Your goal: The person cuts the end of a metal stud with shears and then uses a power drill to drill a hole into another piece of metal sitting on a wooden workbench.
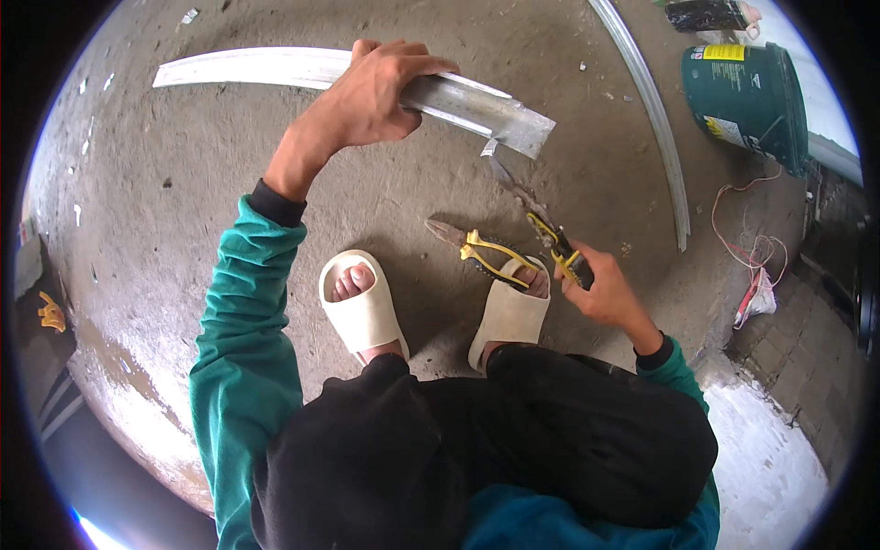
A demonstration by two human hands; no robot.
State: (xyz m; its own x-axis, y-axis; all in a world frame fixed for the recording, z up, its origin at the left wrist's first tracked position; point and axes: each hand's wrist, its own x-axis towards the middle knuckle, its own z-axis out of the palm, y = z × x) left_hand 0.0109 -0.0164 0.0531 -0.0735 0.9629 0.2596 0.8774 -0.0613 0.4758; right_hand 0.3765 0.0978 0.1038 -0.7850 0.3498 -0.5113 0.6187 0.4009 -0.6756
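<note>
Silvery strip [467, 103] is stretching from ten to one o'clock, the left hand [378, 96] clutching it; the right hand [598, 289] is gripping snips [539, 213] at its one-o'clock end. At two, a green bucket [744, 103] is standing, its inside hidden.

left fingers [417, 64] gripping, right fingers [575, 290] curled

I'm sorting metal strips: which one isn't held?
The strip just left of the green bucket: it lies on the floor, while the left hand grips the other strip.
</note>
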